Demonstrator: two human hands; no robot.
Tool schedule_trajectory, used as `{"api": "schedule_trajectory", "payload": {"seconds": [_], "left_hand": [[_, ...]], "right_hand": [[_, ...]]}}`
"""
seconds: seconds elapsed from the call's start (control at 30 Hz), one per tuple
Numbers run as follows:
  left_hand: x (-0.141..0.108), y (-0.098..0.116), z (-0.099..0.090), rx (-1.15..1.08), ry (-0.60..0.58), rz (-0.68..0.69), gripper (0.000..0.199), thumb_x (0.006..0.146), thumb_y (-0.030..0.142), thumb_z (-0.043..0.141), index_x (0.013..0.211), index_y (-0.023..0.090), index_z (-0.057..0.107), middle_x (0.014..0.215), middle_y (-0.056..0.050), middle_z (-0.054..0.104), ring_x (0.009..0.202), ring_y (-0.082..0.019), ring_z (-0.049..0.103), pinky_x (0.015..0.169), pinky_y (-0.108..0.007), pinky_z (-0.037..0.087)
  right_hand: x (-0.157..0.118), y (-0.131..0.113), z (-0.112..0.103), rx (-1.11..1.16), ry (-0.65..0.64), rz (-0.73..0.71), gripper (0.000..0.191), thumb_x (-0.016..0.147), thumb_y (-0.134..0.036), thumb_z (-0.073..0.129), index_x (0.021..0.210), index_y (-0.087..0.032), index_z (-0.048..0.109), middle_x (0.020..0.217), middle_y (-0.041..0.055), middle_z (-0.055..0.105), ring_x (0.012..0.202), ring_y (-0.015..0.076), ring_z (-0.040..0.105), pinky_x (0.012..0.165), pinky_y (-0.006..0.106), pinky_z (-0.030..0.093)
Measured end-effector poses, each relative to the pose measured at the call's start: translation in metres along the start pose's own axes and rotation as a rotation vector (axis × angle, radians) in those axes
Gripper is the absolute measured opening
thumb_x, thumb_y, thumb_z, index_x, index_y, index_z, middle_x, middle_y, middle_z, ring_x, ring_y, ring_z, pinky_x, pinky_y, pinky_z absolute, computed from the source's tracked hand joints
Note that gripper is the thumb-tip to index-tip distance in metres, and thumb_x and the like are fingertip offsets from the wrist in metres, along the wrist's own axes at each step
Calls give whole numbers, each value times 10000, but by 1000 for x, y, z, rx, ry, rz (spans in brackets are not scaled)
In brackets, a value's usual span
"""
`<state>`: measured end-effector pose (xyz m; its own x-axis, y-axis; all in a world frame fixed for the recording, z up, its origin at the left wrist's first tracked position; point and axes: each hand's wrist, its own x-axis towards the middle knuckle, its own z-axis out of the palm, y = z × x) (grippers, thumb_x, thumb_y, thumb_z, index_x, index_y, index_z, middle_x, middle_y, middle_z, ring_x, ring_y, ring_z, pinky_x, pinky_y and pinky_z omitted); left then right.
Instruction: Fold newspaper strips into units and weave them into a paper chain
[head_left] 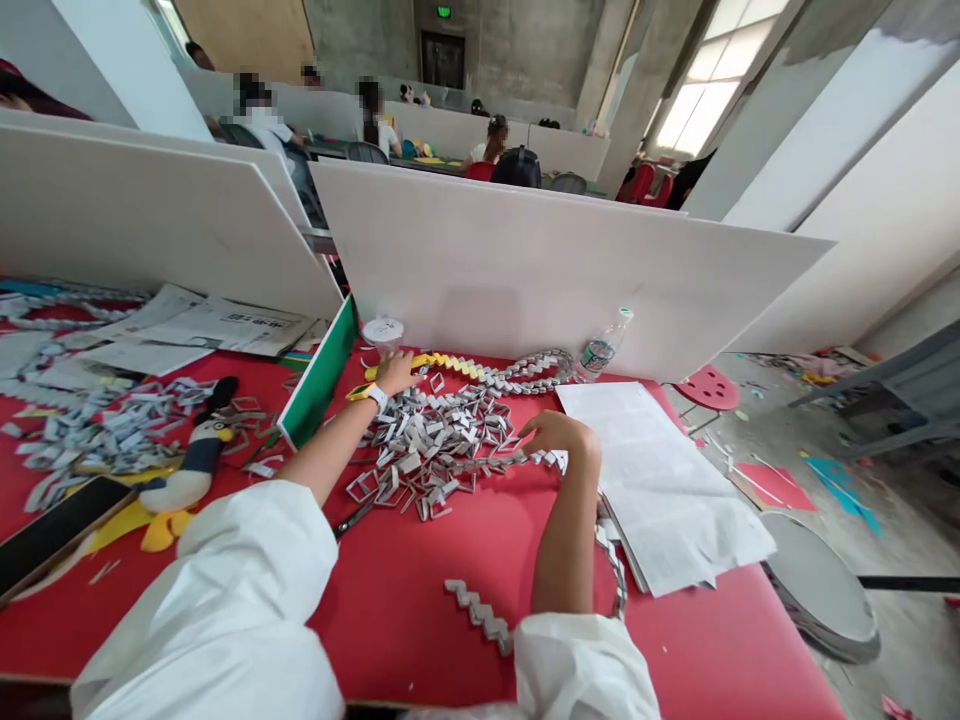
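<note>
My left hand [396, 374] reaches to the far left of a heap of small folded grey paper links [420, 440]. Its fingers look apart, beside the yellow end of a zigzag folded paper chain [457, 366]. My right hand [561, 436] hovers palm down at the heap's right side, fingers bent and apart, with nothing plainly held. Below it a grey zigzag chain [616, 570] shows, partly hidden by the hand and forearm. A short grey zigzag strip [480, 615] lies nearer me. Dark-handled scissors [352, 520] touch the heap's near edge.
White sheets [660, 480] lie at the right, with a plastic bottle [604, 345] behind them. A lidded clear cup [383, 335] stands at the back left. White partitions [525, 270] and a green board [322, 375] border the red table. A plush bird [187, 470] and phone [60, 530] are at left.
</note>
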<state>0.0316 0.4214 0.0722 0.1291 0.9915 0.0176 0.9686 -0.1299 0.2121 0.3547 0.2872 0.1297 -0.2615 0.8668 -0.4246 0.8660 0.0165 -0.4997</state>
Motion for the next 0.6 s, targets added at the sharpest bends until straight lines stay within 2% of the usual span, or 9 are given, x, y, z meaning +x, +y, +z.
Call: {"api": "schedule_trajectory", "payload": {"seconds": [0.1,0.17,0.3,0.4,0.53,0.6], "left_hand": [[14,12,3,27,-41,-20,367,918,359,567,1218,149,551,1223,-105,577,1060,-215,597,894,-430,530],[23,19,-2,34,-64,-26,369,915,358,574,1216,147,552,1217,-104,579,1056,-215,599,887,-424,533],[36,40,-28,34,-15,-1,371,904,371,584,1186,131,560,1148,-103,607,1022,-218,609,882,-417,521],[42,62,-64,12,120,61,504,834,367,660,1198,51,514,1024,-156,635,1032,-311,598,927,-430,455],[42,106,-128,-33,342,158,563,852,366,609,1306,111,394,1100,-89,597,1065,-272,580,994,-435,397],[36,133,-162,-81,510,299,581,782,284,667,1270,75,432,1034,-68,590,1019,-265,615,957,-438,417]], "right_hand": [[13,5,9,40,-30,-31,300,651,-310,773,934,-209,775,754,23,739,671,173,651,569,228,461],[20,10,14,83,-46,-55,287,692,-343,752,951,-217,764,767,15,741,688,169,654,575,223,462],[23,24,15,182,-15,-57,295,749,-373,714,995,-212,730,877,30,752,771,178,673,626,230,482],[15,34,10,222,109,24,380,771,-378,692,1089,-171,683,995,106,732,868,233,676,710,286,503],[0,43,5,253,315,122,479,831,-442,615,1212,-151,600,1170,181,654,1048,307,629,855,374,492],[-3,46,4,267,416,150,513,868,-447,563,1295,-165,531,1252,181,601,1163,316,572,960,406,451]]}}
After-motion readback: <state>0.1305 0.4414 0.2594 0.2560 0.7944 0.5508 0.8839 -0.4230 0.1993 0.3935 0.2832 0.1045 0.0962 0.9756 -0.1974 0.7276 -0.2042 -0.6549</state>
